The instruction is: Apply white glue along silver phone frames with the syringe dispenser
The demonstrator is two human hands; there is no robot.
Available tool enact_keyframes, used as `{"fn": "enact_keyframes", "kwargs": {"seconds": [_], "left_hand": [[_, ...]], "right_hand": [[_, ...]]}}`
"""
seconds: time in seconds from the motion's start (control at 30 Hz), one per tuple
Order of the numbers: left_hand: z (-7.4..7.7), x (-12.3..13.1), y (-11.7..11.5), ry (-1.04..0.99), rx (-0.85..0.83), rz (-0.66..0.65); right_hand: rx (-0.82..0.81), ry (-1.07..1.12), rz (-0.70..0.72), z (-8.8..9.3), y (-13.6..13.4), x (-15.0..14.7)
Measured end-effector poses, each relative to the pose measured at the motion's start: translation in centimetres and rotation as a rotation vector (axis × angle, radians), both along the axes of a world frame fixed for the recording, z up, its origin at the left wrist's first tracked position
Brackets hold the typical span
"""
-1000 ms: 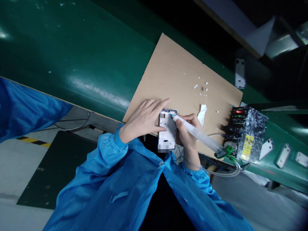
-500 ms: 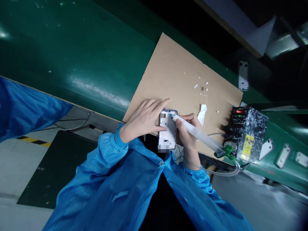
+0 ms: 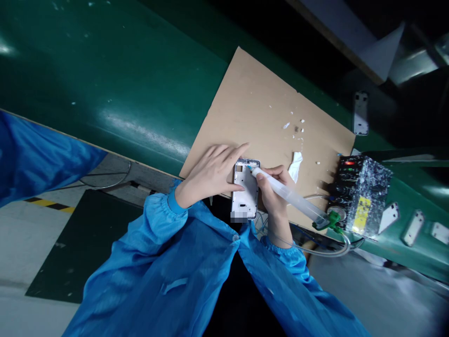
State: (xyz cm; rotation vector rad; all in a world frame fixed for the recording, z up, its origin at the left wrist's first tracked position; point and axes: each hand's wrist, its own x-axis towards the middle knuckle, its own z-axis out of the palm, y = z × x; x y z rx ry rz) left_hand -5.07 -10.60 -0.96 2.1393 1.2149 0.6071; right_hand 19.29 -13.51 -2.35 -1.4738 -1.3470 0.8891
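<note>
A white rectangular casing (image 3: 248,192) with a dark rim lies at the front edge of the cardboard (image 3: 256,103). My left hand (image 3: 213,173) holds its left side, thumb on the inner face and fingers stretched past its top. In my right hand (image 3: 271,187) is a translucent syringe (image 3: 294,199), held closed-fingered near its front end. Its blue tip touches or hovers just over the casing's upper part; which one I cannot tell. From the syringe's green cap (image 3: 333,219) runs a clear tube.
A black, white-smeared box (image 3: 366,194) with a red display stands on the right. White scraps (image 3: 295,166) lie on the cardboard. More casings (image 3: 413,228) rest on the green table (image 3: 140,84), one near the cardboard's far right corner. Blue cloth (image 3: 42,154) shows at the left.
The casing beyond the cardboard's right corner has shifted slightly right and down. My hands, the held casing and the syringe stay nearly the same.
</note>
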Motion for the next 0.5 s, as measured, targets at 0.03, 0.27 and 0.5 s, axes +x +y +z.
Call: {"fn": "enact_keyframes", "kwargs": {"seconds": [0.03,0.27,0.5], "left_hand": [[0.00,-0.01,0.00,-0.003,0.000,0.000],[-0.16,-0.02,-0.04,-0.021,0.001,0.004],[-0.07,-0.02,-0.02,0.002,0.001,0.000]], "right_hand": [[0.000,0.000,0.000,0.00,0.00,-0.01],[-0.020,-0.016,-0.001,-0.05,0.00,0.05],[-0.013,-0.005,-0.003,-0.03,0.04,0.02]]}}
